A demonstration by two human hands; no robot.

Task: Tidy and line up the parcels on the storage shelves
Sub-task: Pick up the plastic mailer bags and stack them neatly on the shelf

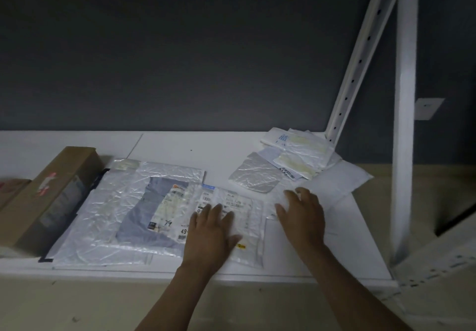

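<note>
A large clear plastic parcel [108, 207] with a grey garment and a printed label lies flat on the white shelf [195, 147]. A smaller white labelled parcel [231, 201] overlaps its right edge, and my left hand [210, 235] rests flat on it, fingers spread. My right hand [301, 214] lies palm down on a white mailer [334, 183] beside it, fingers slightly curled. A silver bag [253, 176] and a loose pile of white mailers [298, 152] sit at the back right.
A long brown cardboard box [49, 196] lies at the left end of the shelf, with another brown box [10, 189] behind it. White perforated shelf uprights [405, 124] rise at the right. A dark wall stands behind; beige floor lies below.
</note>
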